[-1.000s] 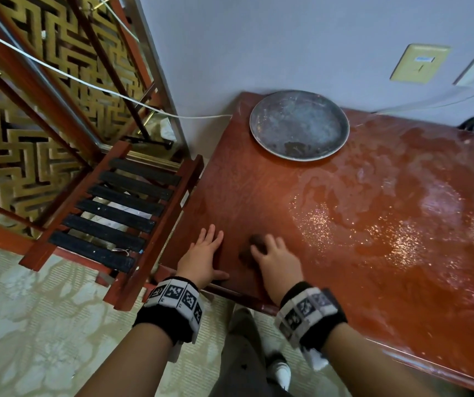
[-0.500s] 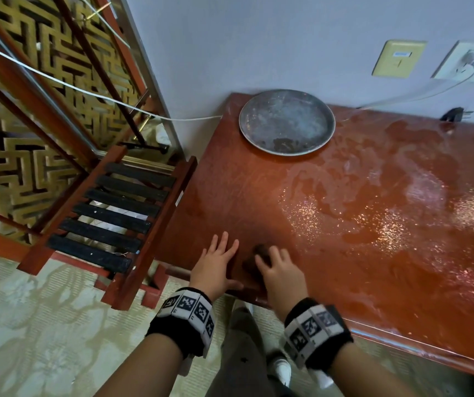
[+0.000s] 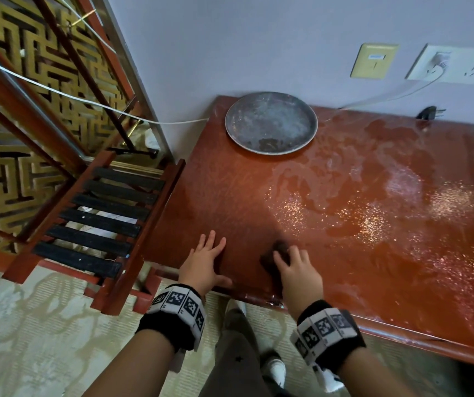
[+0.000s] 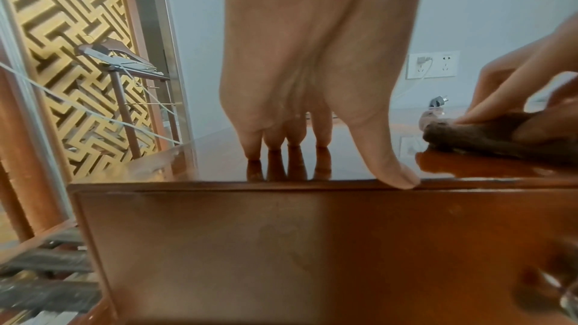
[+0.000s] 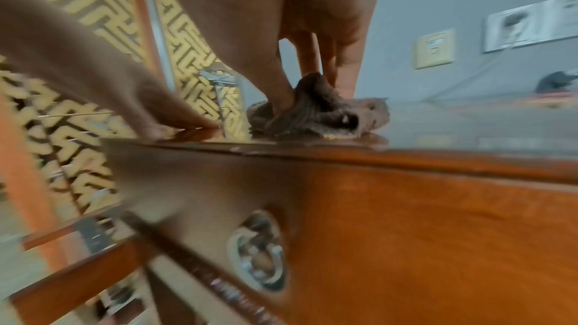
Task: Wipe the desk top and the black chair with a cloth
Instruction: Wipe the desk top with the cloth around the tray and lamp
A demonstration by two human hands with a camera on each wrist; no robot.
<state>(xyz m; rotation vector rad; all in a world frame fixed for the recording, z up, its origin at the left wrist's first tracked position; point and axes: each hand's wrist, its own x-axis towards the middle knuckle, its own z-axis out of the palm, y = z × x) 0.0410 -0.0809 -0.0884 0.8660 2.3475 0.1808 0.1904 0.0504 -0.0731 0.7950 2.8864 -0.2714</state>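
Note:
The red-brown desk top point(image 3: 359, 233) shows wet streaks and glinting specks. My right hand point(image 3: 297, 272) grips a bunched brown cloth point(image 3: 274, 253) on the desk near its front edge; the right wrist view shows fingers dug into the cloth point(image 5: 316, 113). My left hand point(image 3: 205, 259) lies flat on the desk near the front left corner, fingers straight and the thumb at the edge point(image 4: 397, 177). The cloth point(image 4: 488, 137) is a short way to its right. The chair with black slats point(image 3: 101, 219) stands against the desk's left side.
A round grey metal plate point(image 3: 270, 123) sits at the desk's back left. A black plug point(image 3: 427, 113) and a white cable lie by the wall under a socket point(image 3: 456, 64). A gold lattice screen point(image 3: 29, 81) stands at the left. The drawer front has a ring handle point(image 5: 256, 251).
My right hand has slid the cloth to the right along the front edge, away from the left hand. The left hand stays flat near the corner.

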